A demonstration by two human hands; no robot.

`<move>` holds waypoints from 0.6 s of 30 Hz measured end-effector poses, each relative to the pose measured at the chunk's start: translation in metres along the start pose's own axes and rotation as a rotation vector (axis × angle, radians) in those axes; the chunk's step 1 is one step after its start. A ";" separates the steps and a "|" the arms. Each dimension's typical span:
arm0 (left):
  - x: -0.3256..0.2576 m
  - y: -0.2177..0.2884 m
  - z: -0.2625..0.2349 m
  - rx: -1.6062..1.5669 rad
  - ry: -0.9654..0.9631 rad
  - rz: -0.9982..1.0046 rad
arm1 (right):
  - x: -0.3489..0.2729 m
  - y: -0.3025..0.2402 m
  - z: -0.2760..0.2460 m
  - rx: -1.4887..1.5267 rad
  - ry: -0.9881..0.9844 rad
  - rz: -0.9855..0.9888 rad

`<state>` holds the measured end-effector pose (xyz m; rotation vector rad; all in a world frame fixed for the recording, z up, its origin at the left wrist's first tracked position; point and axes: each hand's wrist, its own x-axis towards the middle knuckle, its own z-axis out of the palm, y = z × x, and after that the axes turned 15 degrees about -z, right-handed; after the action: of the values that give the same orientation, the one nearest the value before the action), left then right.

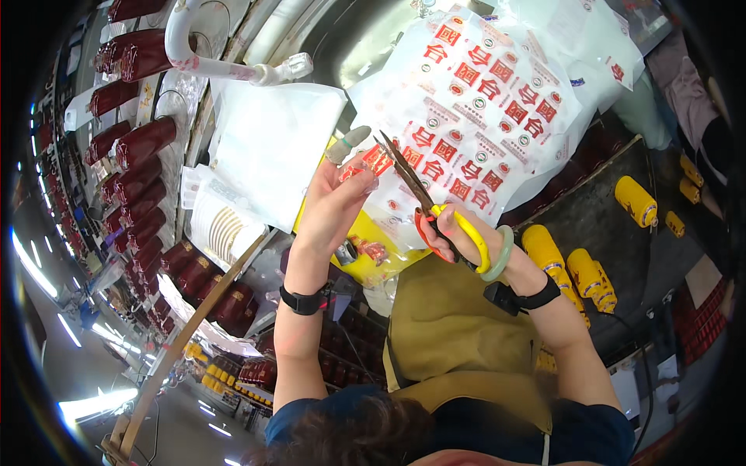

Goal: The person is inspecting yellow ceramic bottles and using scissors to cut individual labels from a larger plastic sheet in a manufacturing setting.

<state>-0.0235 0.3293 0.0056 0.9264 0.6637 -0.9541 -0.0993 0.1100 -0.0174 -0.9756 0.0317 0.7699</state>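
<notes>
My left hand (330, 203) is raised in the middle, pinching a small red-printed decal piece (378, 161) between thumb and fingers. A pale finger cot (356, 140) covers its extended index finger. My right hand (468, 231) grips scissors (413, 180) by yellow, red and black handles. The dark blades point up and left, slightly apart, close to the decal piece; whether they touch it I cannot tell. Beyond both hands lies a large decal sheet (486, 78) printed with rows of red characters and small round marks.
White paper (268, 140) lies left of the sheet, and a yellow surface (365, 268) shows below my hands. Dark red bottles (146, 144) line the left. Yellow bottles (544, 247) stand at right on a dark surface (622, 260). A white pipe (210, 66) arches at upper left.
</notes>
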 end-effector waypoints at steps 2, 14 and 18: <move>0.000 -0.001 -0.001 -0.006 0.018 -0.005 | 0.001 0.001 -0.001 -0.030 0.019 0.010; -0.001 0.002 -0.004 0.004 0.006 -0.003 | 0.006 -0.004 0.002 -0.270 0.087 -0.149; 0.003 0.000 -0.004 0.015 0.002 0.020 | 0.008 -0.006 0.000 -0.168 0.062 -0.026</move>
<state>-0.0226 0.3314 0.0016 0.9459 0.6482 -0.9416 -0.0899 0.1127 -0.0155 -1.1575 0.0088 0.7267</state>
